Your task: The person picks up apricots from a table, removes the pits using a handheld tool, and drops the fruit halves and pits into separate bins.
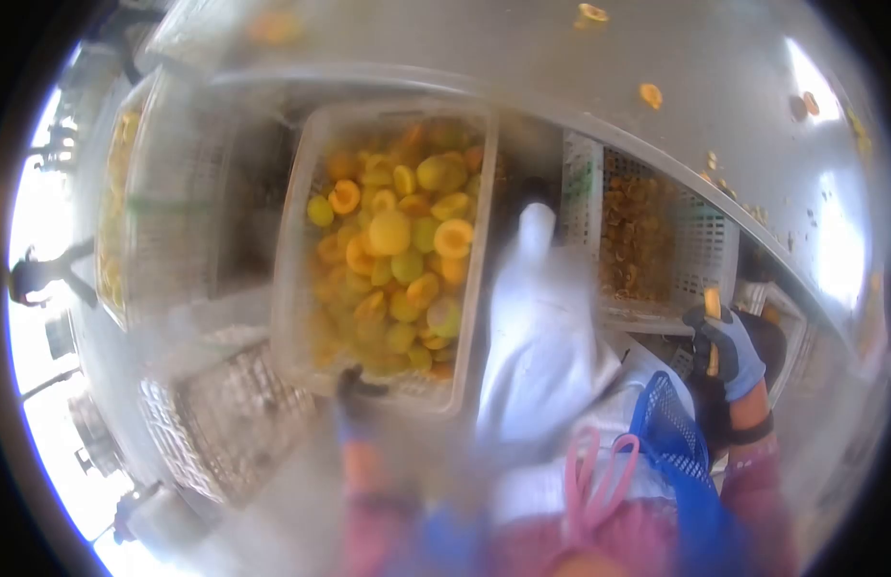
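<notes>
A pale plastic crate (478, 288) full of yellow and orange fruit (389, 233), some of it halved, stands left of my legs. My left hand (357, 392), in a dark glove, is at the crate's near rim; its fingers are closed on the rim, though the view is blurred. My right hand (722, 344), in a grey and black glove, is closed around a thin tool with a yellowish wooden handle (712, 306), held upright. To the left of that hand is a white crate (582, 188) with small brown pieces in it.
A metal table (522, 48) with scattered fruit pieces (650, 95) runs across the top and right. Another fruit crate (171, 207) stands at the left, above a low perforated crate (243, 423). A person (49, 274) is at the far left.
</notes>
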Tool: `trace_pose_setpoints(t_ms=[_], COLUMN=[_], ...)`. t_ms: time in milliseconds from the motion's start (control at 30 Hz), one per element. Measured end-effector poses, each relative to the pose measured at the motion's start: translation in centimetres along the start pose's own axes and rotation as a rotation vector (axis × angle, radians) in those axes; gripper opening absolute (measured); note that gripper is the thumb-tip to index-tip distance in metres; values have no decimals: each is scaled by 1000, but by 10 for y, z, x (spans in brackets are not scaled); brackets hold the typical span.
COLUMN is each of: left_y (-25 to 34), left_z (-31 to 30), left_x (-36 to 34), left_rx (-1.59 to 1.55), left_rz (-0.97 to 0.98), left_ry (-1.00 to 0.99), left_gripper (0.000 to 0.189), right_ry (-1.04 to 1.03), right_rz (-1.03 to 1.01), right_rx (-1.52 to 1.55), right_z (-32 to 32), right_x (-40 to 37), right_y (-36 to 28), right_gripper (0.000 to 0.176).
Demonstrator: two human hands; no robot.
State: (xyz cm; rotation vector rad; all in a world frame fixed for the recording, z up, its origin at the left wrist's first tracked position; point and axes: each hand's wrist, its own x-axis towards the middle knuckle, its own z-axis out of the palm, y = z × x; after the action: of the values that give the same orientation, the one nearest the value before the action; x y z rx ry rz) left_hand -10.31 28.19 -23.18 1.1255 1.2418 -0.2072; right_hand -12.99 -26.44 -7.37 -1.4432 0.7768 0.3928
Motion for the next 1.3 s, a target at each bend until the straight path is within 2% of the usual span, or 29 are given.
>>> trace_pose_setpoints(t_ms=[33, 100, 133, 167, 200, 233, 267, 333, 400, 433, 467, 500, 567, 600, 667, 767, 833, 867, 933, 967, 1000, 1033, 1067, 1133, 1167, 1200, 1233, 1267, 1300], left_y=[6, -54, -71, -76, -69, -57, -45, -10, -20, -15, -54, -65, -72, -52, -14, -50, -33, -41, -26, -14, 5, 21, 26, -5, -10, -11, -12, -23, -20], left_z=[19, -50, -76, -79, -72, -68, -54, -33, -60, -50, -73, -66, -62, -65, -52, -110, -52, -50, -52, -59, -40, -22, -20, -66, -44, -38, -54, -87, -84], left_x=[-27, 88, 89, 103, 103, 78, 63, 38, 20, 37, 95, 111, 102, 95, 88, 56, 49, 41, 46, 43, 21, 13, -7, 20, 41, 41, 31, 66, 67], left_rx=[-31, -172, -210, -255, -224, -180, -145, 131, 174, 175, -131, -130, -127, -146, -40, 372, -112, -46, -108, -145, -105, -16, 84, 93, -17, -100, -160, -205, -178], left_rz=[10, -61, -65, -68, -107, -34, 32, -84, 31, 148, 30, 32, 53, -39, 28, 303, -25, 59, -67, -124, -83, 65, 191, 113, 70, 7, -68, -147, -105], left_ry=[40, -65, -118, -165, -1, 20, 14, -74, -82, -144, -52, -34, 69, 26, -27, -123, 20, -73, -14, 19, 107, -9, -93, -100, -74, -27, 48, -45, -75], left_gripper=[37, 37, 37, 36, 38, 39, 40, 45, 45, 44, 39, 39, 40, 41, 40, 35, 35, 29, 25, 23, 20, 20, 19, 19, 20, 21, 23, 34, 43], right_ry=[1, 51, 54, -18, -30, -54, -38, 14, 95, 128, 82, 41, -39, -69, -58, 26, 2, -21, -92, -126, -119, -95, -8, 20, 14, -123, -126, -126, -102], right_rz=[36, 92, 136, 79, 70, 67, 58, 109, 238, 256, 210, 196, 165, 163, 174, 312, 270, 243, 276, 248, 204, 183, 262, 368, 301, 276, 288, 291, 262], right_rx=[-9, 8, 74, 42, 35, 29, 60, 64, 85, 158, 83, 66, 34, 40, 83, 173, 19, -26, 84, 38, -12, -80, -50, 8, 45, -9, -34, -58, -75], right_z=[8, 21, 14, 4, 7, 10, 13, 15, 31, 38, 39, 31, 14, 20, 19, 37, 43, 36, 36, 40, 49, 53, 47, 64, 70, 66, 69, 72, 67], right_x=[17, 25, 6, 14, 14, 10, 11, 8, -1, 8, 15, 16, 15, 10, 13, 10, 17, 18, 21, 18, 14, 15, 17, -11, 7, 10, 9, 8, 10], right_y=[4, 19, 7, 19, 14, 8, 2, -2, 8, 5, 4, 8, 16, 17, 3, 5, -5, -5, 6, 6, -7, -13, 3, 9, 0, 5, 8, 9, 7], right_gripper=[20, 24, 25, 26, 26, 27, 27, 28, 29, 28, 29, 29, 29, 29, 27, 25, 26, 27, 28, 28, 29, 30, 32, 30, 29, 26, 27, 28, 28])
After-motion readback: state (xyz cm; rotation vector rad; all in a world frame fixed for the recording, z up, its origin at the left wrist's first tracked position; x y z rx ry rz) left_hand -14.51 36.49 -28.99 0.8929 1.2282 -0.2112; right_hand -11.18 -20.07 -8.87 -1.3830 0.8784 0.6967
